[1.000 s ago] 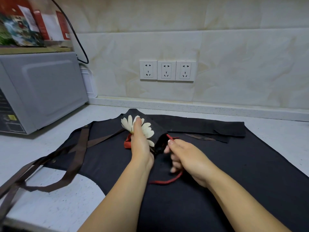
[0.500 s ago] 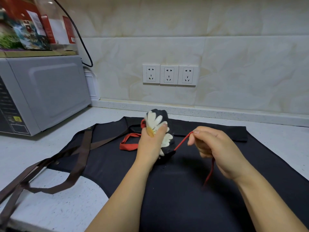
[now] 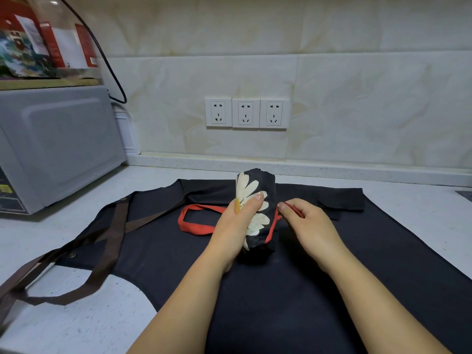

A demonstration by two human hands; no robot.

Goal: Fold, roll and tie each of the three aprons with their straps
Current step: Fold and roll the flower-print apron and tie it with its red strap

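Note:
A rolled black apron with a white daisy print (image 3: 258, 200) stands tilted on a large black apron (image 3: 306, 277) spread flat over the counter. My left hand (image 3: 237, 221) grips the roll from its left side, thumb across the daisy. My right hand (image 3: 306, 226) pinches the thin red strap (image 3: 273, 226) against the roll's right side; the strap runs down round the roll. A wider red strap loop (image 3: 194, 221) lies to the left of the roll. The flat apron's brown straps (image 3: 112, 241) trail off to the left.
A grey microwave (image 3: 56, 144) stands at the left on the white counter (image 3: 76, 323), with packets on top and a black cable behind. Three wall sockets (image 3: 246, 113) sit on the tiled wall. The counter's front edge is near at lower left.
The roll was lifted and turned more upright. My right hand moved in from holding the red strap out to the right and now pinches it against the roll's side.

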